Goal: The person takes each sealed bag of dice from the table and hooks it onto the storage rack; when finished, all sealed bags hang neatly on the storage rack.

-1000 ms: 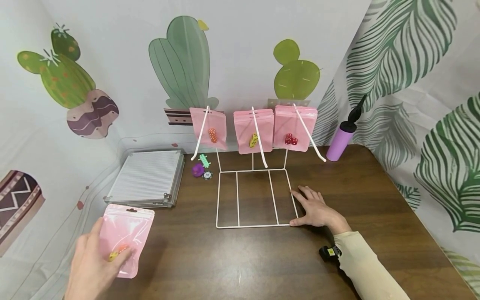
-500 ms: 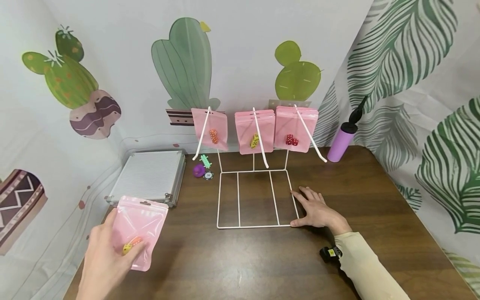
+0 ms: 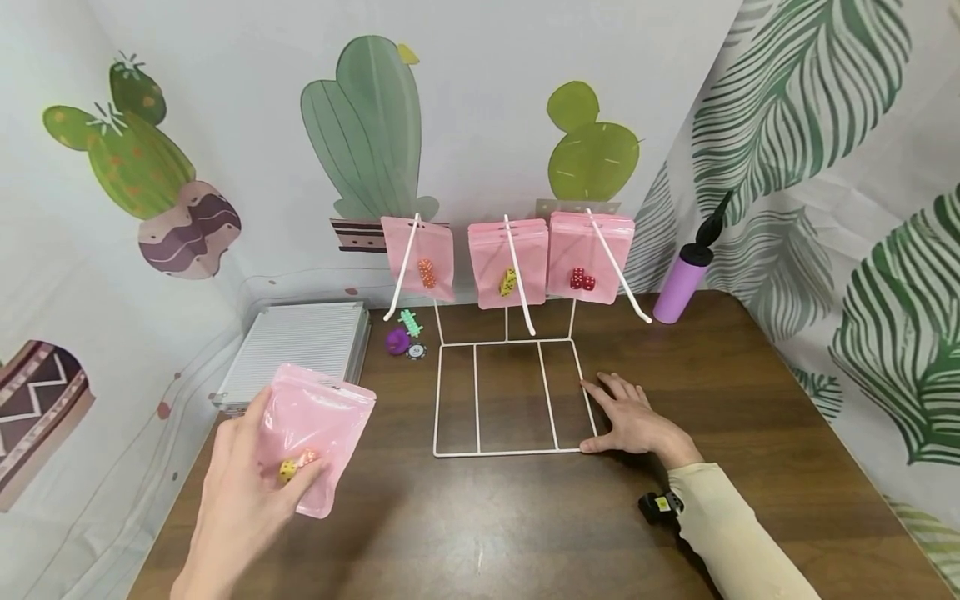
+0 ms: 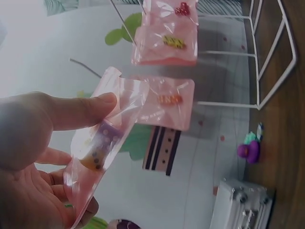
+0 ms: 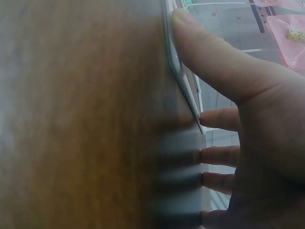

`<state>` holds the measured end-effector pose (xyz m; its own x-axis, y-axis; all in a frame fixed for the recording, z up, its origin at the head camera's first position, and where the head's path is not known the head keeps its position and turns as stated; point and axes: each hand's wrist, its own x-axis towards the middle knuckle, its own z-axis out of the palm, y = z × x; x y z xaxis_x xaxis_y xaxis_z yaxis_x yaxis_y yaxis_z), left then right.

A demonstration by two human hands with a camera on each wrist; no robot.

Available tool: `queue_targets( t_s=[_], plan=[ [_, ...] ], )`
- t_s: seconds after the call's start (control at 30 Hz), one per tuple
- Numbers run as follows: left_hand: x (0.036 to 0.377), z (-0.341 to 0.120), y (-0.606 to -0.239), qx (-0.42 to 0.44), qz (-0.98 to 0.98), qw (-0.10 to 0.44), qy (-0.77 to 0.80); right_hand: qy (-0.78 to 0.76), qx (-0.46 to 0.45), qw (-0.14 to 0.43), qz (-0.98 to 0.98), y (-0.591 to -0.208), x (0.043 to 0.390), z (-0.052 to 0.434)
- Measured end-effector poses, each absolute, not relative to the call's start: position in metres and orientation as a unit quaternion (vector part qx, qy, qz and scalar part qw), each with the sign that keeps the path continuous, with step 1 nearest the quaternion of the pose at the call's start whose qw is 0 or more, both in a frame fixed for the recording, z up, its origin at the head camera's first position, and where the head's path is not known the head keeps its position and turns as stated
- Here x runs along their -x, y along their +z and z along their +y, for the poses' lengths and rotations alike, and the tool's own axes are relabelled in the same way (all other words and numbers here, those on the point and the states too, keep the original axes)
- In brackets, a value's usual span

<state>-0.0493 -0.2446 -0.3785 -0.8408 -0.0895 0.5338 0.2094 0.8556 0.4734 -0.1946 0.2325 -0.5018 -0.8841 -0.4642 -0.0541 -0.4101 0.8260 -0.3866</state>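
My left hand point(image 3: 243, 492) pinches a pink zip bag point(image 3: 326, 417) between thumb and fingers, raised over the left of the table. Through its plastic show yellow and orange dice point(image 3: 288, 471). My right hand point(image 3: 637, 421) rests on the table with fingers spread, thumb and fingertips at the right edge of a white wire rack point(image 3: 517, 452). Three hooks on the rack carry pink bags: orange dice in the left bag point(image 3: 402, 246), yellow in the middle bag point(image 3: 486, 250), red in the right bag point(image 3: 564, 242). In the left wrist view, the thumb lies across the held bag point(image 4: 126, 102).
Silver ridged cases point(image 3: 300, 333) are stacked at the left rear, partly behind the held bag. Beside the rack lie a purple rubber duck point(image 3: 397, 341), a green toy point(image 3: 409, 322) and a poker chip point(image 3: 416, 352). A purple pump point(image 3: 680, 287) stands at the back right.
My left hand has carried the pink bag to the right and farther from me, toward the rack; it now overlaps the cases. My right hand has stayed at the rack's edge.
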Motion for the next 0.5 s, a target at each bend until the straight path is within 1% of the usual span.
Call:
queue_targets(
  t_s=[0.13, 0.37, 0.5],
  plan=[
    [0.056, -0.236, -0.374, 0.058, -0.913, 0.298, -0.273, -0.185, 0.23, 0.072, 0.953, -0.503, 0.195, 0.233],
    [0.065, -0.221, -0.368, 0.047, -0.91, 0.282, -0.299, -0.183, 0.233, 0.069, 0.953, -0.505, 0.197, 0.234],
    [0.073, -0.214, -0.366, 0.06, -0.905, 0.29, -0.304, -0.181, 0.232, 0.067, 0.953, -0.506, 0.196, 0.234]
  ],
)
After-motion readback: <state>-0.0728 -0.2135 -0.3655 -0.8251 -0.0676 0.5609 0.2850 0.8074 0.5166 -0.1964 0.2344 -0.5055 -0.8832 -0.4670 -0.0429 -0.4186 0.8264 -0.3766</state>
